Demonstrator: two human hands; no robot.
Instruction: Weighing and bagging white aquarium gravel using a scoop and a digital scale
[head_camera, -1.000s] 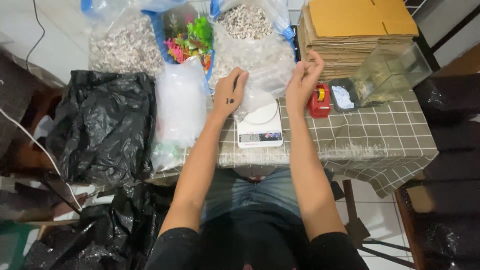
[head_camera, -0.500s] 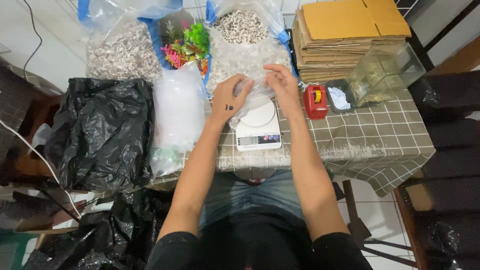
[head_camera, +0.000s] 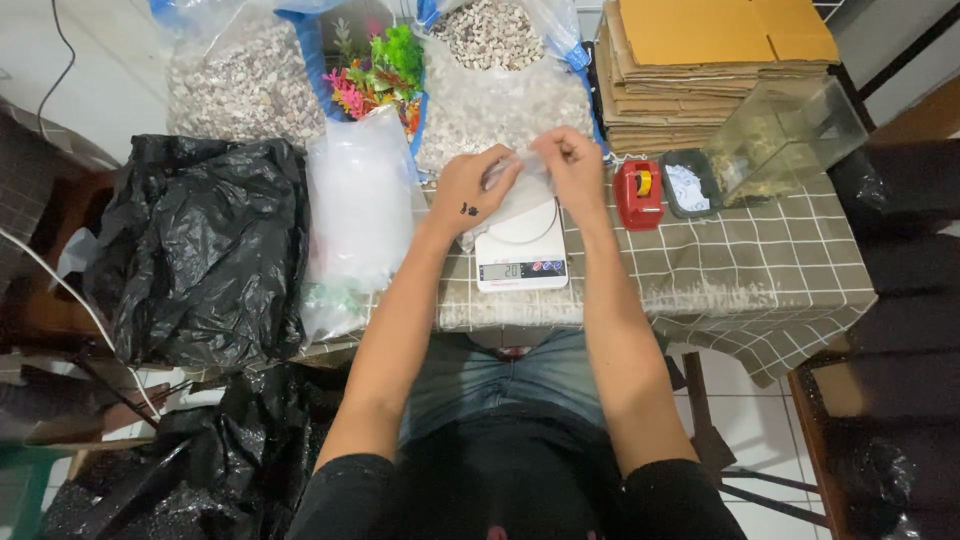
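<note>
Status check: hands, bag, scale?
Both hands, left hand and right hand, pinch a small clear bag above the white scale. Bag looks off the pan. Red tape dispenser to the right, apart.

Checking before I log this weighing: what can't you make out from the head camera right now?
- Small clear bag: contents hidden by left hand and right hand.
- Scale platform: mostly covered by the bag.
- Glass tank contents: blurred by reflections.
- Pebble sacks: tops cut off by the upper edge.
</note>
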